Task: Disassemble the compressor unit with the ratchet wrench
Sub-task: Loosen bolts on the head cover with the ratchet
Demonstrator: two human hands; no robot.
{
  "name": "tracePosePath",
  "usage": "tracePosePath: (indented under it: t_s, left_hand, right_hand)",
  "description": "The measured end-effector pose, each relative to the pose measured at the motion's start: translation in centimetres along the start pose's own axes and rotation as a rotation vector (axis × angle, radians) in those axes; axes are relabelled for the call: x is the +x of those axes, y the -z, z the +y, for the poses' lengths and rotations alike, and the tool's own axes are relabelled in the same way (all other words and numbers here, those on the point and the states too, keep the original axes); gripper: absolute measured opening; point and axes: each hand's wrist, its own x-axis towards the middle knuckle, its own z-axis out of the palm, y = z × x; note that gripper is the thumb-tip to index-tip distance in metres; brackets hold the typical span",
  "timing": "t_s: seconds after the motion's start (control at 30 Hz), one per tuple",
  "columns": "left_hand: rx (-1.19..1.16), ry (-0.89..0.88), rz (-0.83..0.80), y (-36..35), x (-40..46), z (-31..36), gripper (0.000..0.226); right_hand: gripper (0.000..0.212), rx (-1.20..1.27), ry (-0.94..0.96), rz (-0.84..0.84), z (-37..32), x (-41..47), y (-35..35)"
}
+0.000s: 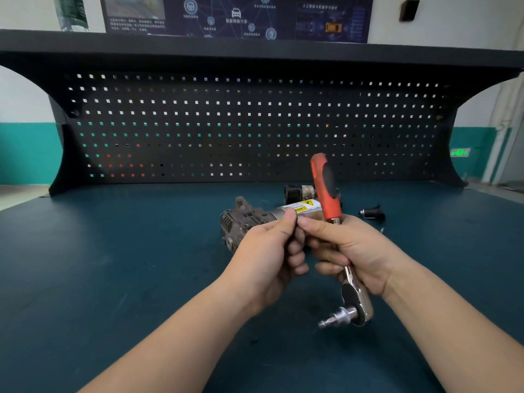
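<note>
The compressor unit, a grey finned metal body with a silver cylinder and a yellow warning label, lies on the dark green bench top in mid-view, partly hidden behind my hands. My right hand grips the steel shaft of the ratchet wrench, its red and black handle pointing up and its head with a bit socket hanging below the hand. My left hand is held close against the right, thumb and forefinger pinched together on something small that I cannot make out.
A black and brass detached part lies behind the compressor. A small black part sits to the right of it. A black pegboard back panel rises at the bench's far edge under a shelf.
</note>
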Motion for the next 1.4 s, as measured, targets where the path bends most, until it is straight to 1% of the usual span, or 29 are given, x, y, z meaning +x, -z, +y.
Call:
tracePosePath:
  t_s: [0.07, 0.1, 0.13, 0.23, 0.27, 0.3, 0.33, 0.37, 0.43, 0.5, 0.6, 0.63, 0.67, 0.7, 0.77, 0.93, 1.03, 1.13, 1.2, 1.27, 1.33, 1.37, 1.4]
  left_hand:
    - [0.051, 0.008, 0.021, -0.1, 0.0, 0.0, 0.055]
    - [0.101, -0.026, 0.040, -0.1, -0.1, 0.0, 0.056]
    - [0.187, -0.112, 0.070, 0.0, -0.2, 0.2, 0.055]
    - [0.528, -0.548, 0.227, 1.5, -0.3, 1.6, 0.047]
    - [0.608, -0.653, 0.288, 2.3, -0.3, 2.2, 0.043]
    - [0.674, -0.707, 0.342, 3.0, -0.1, 2.8, 0.039]
    - [0.731, -0.709, 0.385, 3.7, 0.2, 3.2, 0.034]
    - [0.784, -0.672, 0.416, 4.3, 0.5, 3.4, 0.030]
    - [0.839, -0.558, 0.405, 4.9, 0.9, 3.3, 0.025]
    - [0.977, -0.496, 0.327, 5.2, 1.2, 2.8, 0.025]
    - [1.257, -0.501, 0.094, 5.3, 1.3, 2.0, 0.019]
    - [1.354, -0.493, 0.021, 5.3, 1.3, 1.7, 0.022]
    - [1.450, -0.482, -0.029, 5.5, 1.5, 1.5, 0.031]
    - [1.520, -0.474, -0.051, 5.6, 1.5, 1.4, 0.038]
    - [1.537, -0.493, -0.036, 5.6, 1.7, 1.4, 0.043]
    - [1.426, -0.507, 0.034, 5.5, 1.9, 0.6, 0.042]
    - [1.410, -0.517, 0.100, 5.3, 1.9, 0.1, 0.042]
    - [1.380, -0.532, 0.169, 4.6, 1.8, -0.1, 0.041]
    - [1.379, -0.533, 0.222, 4.1, 1.7, -0.4, 0.042]
    - [1.394, -0.514, 0.278, 3.8, 1.7, -0.8, 0.042]
    - [1.411, -0.487, 0.329, 3.3, 1.8, -1.2, 0.042]
    - [1.433, -0.480, 0.357, 3.1, 1.8, -1.4, 0.042]
    - [1.467, -0.476, 0.387, 2.8, 1.8, -1.6, 0.040]
  right_hand:
    - [0.014, 0.004, 0.001, 0.039, 0.0, 0.1, 0.1]
    - [0.012, 0.038, -0.019, 0.087, 0.0, 0.3, 0.5]
    - [0.012, 0.091, -0.054, 0.169, -0.2, 0.5, 1.2]
    - [0.021, 0.235, -0.201, 0.501, -0.8, 1.9, 5.1]
    - [0.025, 0.230, -0.236, 0.596, -1.0, 2.3, 6.7]
    - [0.027, 0.194, -0.262, 0.671, -1.0, 2.7, 8.2]
    - [0.027, 0.138, -0.289, 0.729, -0.9, 2.9, 9.6]
    - [0.027, 0.074, -0.320, 0.773, -0.5, 3.2, 10.8]
    - [0.027, -0.028, -0.378, 0.829, 0.5, 3.6, 12.5]
    - [0.026, -0.068, -0.407, 0.841, 1.3, 4.1, 13.4]
    - [0.026, -0.082, -0.428, 0.841, 1.8, 4.9, 13.8]
    - [0.027, -0.091, -0.433, 0.845, 1.8, 5.1, 13.8]
    - [0.027, -0.103, -0.437, 0.849, 1.8, 5.2, 13.8]
    - [0.028, -0.115, -0.441, 0.853, 1.8, 5.2, 13.8]
    - [0.028, -0.125, -0.446, 0.854, 1.8, 5.3, 13.9]
    - [0.030, -0.110, -0.463, 0.839, 1.8, 5.1, 13.8]
    - [0.026, -0.052, -0.420, 0.846, 1.9, 4.9, 13.7]
    - [0.026, 0.042, -0.371, 0.867, 1.5, 4.5, 13.8]
    - [0.028, 0.131, -0.301, 0.876, 0.5, 4.1, 13.8]
    - [0.031, 0.305, -0.164, 0.860, -0.8, 3.7, 13.3]
    - [0.040, 0.491, -0.052, 0.776, -2.0, 3.2, 11.7]
    - [0.046, 0.528, -0.020, 0.723, -2.5, 2.9, 10.5]
    - [0.051, 0.507, -0.008, 0.689, -2.8, 2.7, 9.3]
